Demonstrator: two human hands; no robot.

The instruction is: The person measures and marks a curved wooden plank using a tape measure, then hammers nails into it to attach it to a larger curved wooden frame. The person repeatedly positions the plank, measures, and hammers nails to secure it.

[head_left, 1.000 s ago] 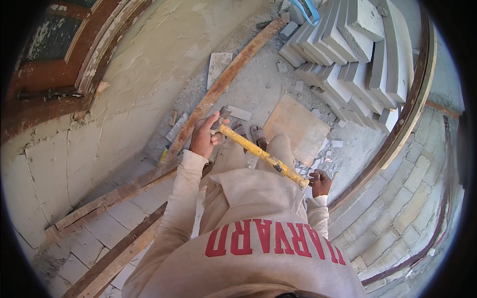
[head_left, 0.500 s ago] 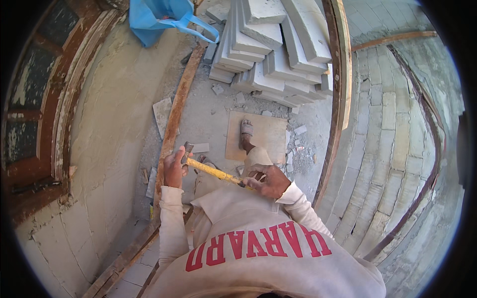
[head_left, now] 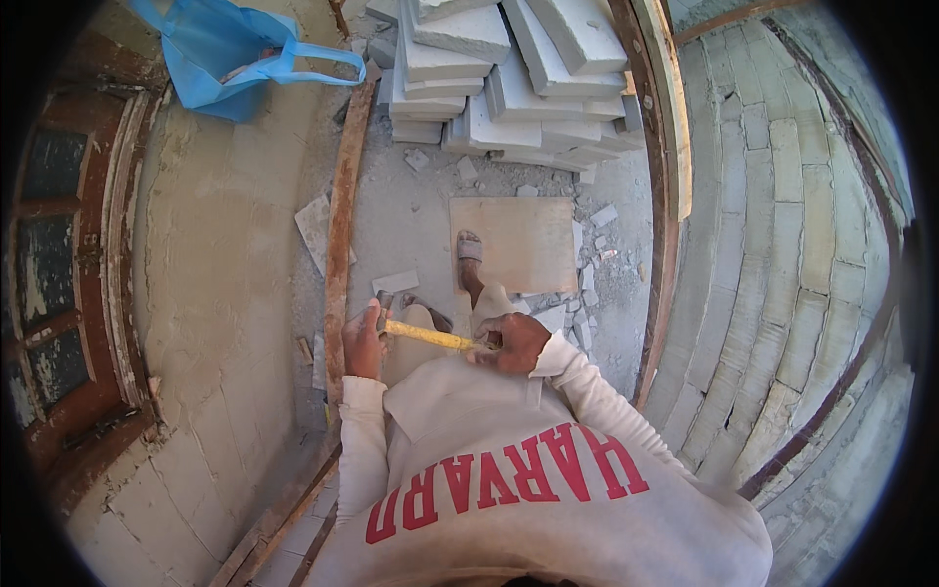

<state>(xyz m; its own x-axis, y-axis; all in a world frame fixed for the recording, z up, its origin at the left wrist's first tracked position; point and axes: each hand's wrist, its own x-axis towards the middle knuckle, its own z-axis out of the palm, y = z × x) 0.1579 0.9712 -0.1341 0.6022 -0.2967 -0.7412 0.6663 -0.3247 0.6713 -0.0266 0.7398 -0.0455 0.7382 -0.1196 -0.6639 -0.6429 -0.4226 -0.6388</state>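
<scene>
A hammer (head_left: 430,336) with a yellow, worn handle lies crosswise in front of my body. My left hand (head_left: 363,342) is closed around its dark metal head end. At the other end, my right hand (head_left: 520,342) grips the tip of the handle with bent fingers; some of the fingertips are hidden. Below the hammer are my legs, with one sandalled foot (head_left: 470,249) at the edge of a flat tan board (head_left: 523,235) on the floor. The other foot is partly covered by my left hand and the hammer.
White blocks (head_left: 509,127) stand stacked ahead. A blue bag (head_left: 210,59) sits far left. Upright wooden beams rise left (head_left: 344,196) and right (head_left: 667,196). Broken block pieces (head_left: 584,284) litter the floor. A block wall (head_left: 743,245) runs along the right, a wooden window frame (head_left: 78,284) left.
The view has shifted, so the bag and blocks sit further left and higher. Both hands still hold the hammer, which now lies more level.
</scene>
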